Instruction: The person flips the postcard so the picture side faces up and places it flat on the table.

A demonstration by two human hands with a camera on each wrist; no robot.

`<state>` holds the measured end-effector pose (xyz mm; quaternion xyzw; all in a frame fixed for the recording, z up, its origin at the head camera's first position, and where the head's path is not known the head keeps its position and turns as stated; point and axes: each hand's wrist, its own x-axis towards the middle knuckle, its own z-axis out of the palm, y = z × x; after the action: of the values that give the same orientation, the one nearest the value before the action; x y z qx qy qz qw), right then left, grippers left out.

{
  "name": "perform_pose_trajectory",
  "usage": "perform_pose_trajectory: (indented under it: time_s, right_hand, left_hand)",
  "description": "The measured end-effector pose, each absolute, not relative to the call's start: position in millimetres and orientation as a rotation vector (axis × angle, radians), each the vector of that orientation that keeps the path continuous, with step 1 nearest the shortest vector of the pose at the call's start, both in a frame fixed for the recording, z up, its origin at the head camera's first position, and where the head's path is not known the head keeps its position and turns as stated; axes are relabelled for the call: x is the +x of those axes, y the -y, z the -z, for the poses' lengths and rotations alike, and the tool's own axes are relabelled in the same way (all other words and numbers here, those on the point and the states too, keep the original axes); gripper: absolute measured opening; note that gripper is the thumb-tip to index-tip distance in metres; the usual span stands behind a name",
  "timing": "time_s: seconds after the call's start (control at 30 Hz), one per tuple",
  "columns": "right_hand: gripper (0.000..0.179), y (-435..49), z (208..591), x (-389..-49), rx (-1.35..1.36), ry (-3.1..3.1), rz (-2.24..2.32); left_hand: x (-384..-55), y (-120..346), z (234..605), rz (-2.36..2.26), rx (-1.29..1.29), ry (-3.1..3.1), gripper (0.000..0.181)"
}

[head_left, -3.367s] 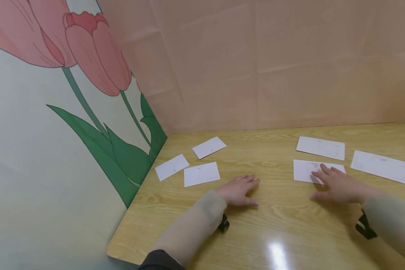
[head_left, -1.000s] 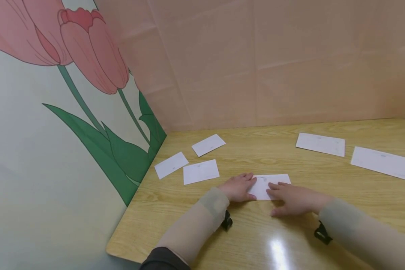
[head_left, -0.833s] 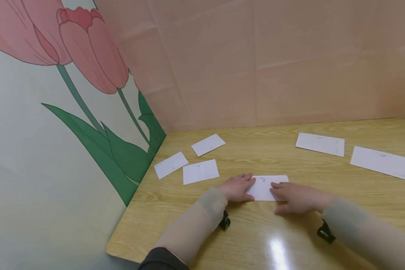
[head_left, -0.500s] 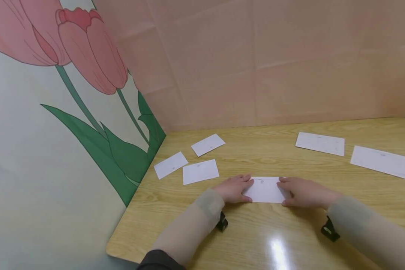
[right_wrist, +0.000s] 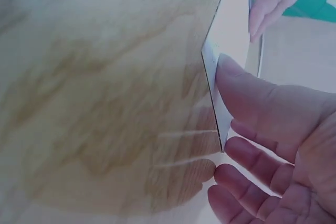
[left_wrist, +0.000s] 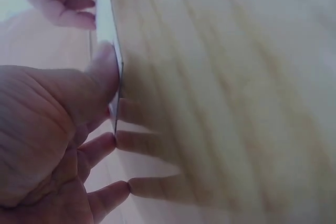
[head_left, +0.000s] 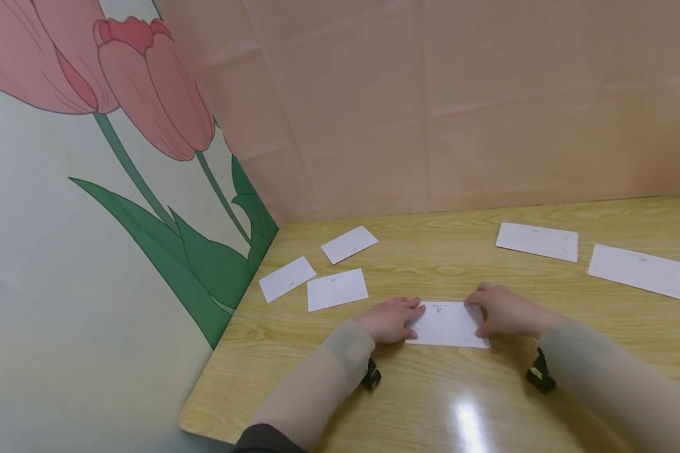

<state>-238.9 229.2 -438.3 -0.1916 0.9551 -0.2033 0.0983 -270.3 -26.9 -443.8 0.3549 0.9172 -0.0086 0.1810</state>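
Observation:
A white slip of paper (head_left: 447, 326) with small print lies on the wooden table before me, its long side facing me. At its left end is my left hand (head_left: 391, 319), fingers fairly straight. In the left wrist view its thumb (left_wrist: 102, 74) presses on the paper, and the other fingertips reach the table by the edge. My right hand (head_left: 507, 311) holds the right end, fingers bent over the far corner and thumb near the close corner. The right wrist view shows that thumb (right_wrist: 231, 69) on the paper and the index fingertip at its corner.
Several other white slips lie flat: one (head_left: 337, 289), another (head_left: 288, 279) and a third (head_left: 349, 244) at left; one (head_left: 537, 241) and a longer one (head_left: 648, 274) at right. The wooden table (head_left: 249, 390) meets a tulip-painted wall at left and a pink sheet (head_left: 374, 113) behind.
The slip has been moved left from the right-hand group to the middle, then slightly towards me. My right hand has shifted from its top to its right end, fingers now bent.

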Motion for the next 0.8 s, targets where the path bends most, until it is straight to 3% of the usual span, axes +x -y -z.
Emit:
perform_pose_trajectory:
  time_s: [0.43,0.8]
  right_hand:
    - [0.053,-226,434,-247,-0.493,-2.801,0.576]
    - [0.052,-225,434,-251,-0.420,-2.769,0.624]
  left_hand:
    - [-286,14,442,-0.129,1.034,-2.685,0.046]
    - [-293,12,438,-0.174,0.742,-2.757,0.057]
